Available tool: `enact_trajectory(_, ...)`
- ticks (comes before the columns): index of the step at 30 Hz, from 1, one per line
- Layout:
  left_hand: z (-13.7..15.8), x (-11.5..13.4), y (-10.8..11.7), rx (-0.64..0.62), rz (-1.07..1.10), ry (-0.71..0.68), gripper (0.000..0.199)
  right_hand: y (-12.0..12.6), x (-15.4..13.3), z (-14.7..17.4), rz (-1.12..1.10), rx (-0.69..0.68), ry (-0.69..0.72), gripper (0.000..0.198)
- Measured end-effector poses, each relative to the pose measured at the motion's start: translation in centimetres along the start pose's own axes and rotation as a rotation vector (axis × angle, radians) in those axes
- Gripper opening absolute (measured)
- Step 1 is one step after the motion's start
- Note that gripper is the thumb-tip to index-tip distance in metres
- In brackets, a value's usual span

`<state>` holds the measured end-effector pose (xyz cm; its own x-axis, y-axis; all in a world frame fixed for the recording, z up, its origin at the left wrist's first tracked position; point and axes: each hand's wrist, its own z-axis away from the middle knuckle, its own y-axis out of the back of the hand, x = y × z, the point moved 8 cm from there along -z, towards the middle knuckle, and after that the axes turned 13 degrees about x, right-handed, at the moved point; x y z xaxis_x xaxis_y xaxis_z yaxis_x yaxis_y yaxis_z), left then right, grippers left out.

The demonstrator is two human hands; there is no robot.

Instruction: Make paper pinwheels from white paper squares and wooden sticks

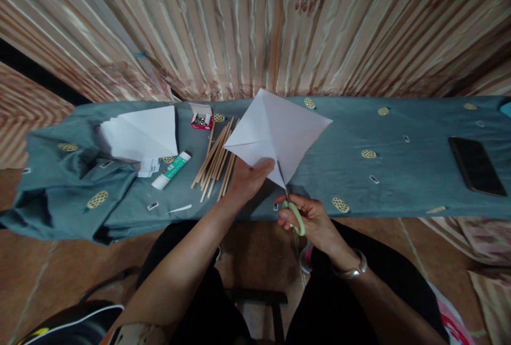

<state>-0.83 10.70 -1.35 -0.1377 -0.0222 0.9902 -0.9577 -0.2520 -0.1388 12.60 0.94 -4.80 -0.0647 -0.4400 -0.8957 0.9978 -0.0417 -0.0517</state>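
A square sheet of white paper with crease lines is held up over the near side of the table, turned so one corner points at me. My left hand grips it near that lower corner, thumb on top. In my right hand is a pair of scissors with pale green handles, fingers in the loops. The blades reach onto the paper at the near corner, beside my left thumb. How far they are parted I cannot tell.
Left of the paper lie several wooden sticks, a red box of small metal pieces, a glue stick, stacked white paper and a thin paper strip. A dark phone rests at the right on the green cloth.
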Motion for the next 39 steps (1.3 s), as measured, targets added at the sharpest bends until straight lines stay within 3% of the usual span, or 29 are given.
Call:
enact_trajectory(10, 0.5, 0.2, -0.4, -0.066, -0.024, -0.014, 0.019, -0.2, -0.9, 0.0, 0.001, -0.004, -0.005, 0.049)
enact_trajectory(22, 0.4, -0.1, -0.4, -0.073, 0.001, 0.003, 0.032, -0.2, -0.5, 0.0, -0.044, 0.026, -0.081, 0.051)
enact_trajectory(31, 0.8, -0.1, -0.5, -0.086, -0.056, 0.002, 0.022, 0.0, -1.2, 0.0, -0.069, 0.027, -0.056, 0.053)
enact_trajectory(39, 0.9, 0.0, -0.4, -0.085, -0.065, -0.005, 0.025, 0.1, -0.6, -0.2, -0.093, 0.031, -0.047, 0.047)
